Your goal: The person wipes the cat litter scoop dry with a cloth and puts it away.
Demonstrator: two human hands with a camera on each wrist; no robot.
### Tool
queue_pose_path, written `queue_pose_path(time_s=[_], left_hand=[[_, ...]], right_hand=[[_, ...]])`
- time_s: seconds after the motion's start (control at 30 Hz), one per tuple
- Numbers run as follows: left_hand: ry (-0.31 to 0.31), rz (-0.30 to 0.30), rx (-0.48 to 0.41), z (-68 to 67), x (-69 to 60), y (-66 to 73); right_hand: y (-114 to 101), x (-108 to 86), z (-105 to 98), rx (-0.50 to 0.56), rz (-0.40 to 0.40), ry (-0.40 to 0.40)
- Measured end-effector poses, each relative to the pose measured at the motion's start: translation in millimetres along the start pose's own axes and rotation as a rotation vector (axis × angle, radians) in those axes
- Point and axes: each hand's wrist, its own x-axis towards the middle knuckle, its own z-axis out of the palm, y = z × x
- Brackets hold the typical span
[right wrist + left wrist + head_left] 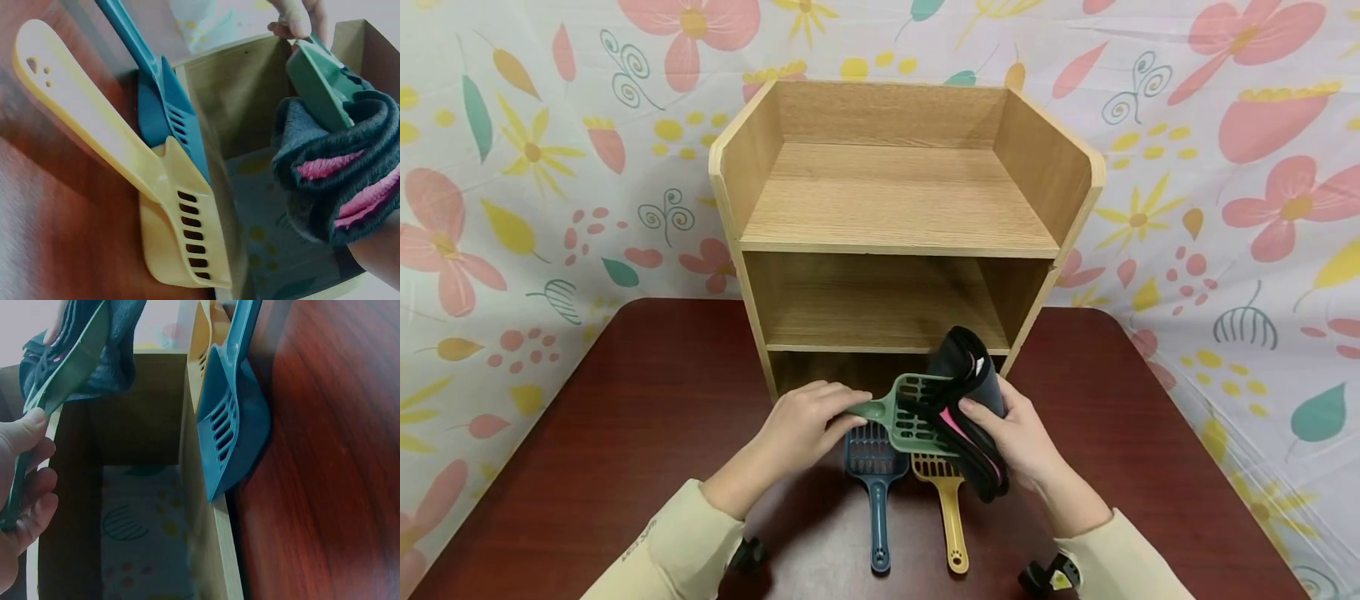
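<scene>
My left hand grips the handle of a green slotted litter scoop, held up in front of the shelf. Folded in my right hand is a dark cloth with pink showing between its layers. The cloth touches the scoop and covers part of its slotted end. Below them, a blue litter scoop and a yellow litter scoop lie side by side, handles toward me. In the wrist views both lean at the shelf's lower front edge.
A wooden shelf unit with an upper deck and lower compartments stands at the back of the dark red table. Behind it hangs a flower-patterned cloth backdrop.
</scene>
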Motion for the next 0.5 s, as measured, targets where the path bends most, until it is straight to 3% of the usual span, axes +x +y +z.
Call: queue_pose_path(time_s=[0.27,0.5], left_hand=[[0.052,-0.085,-0.07,5.8,-0.2,9.2],[0.098,-0.156,-0.099,12.8,-2.9,24.4]], right_hand=[[11,-10.4,12,0.214,0.033,0.009],[9,-11.9,34,0.337,0.109,0.237]])
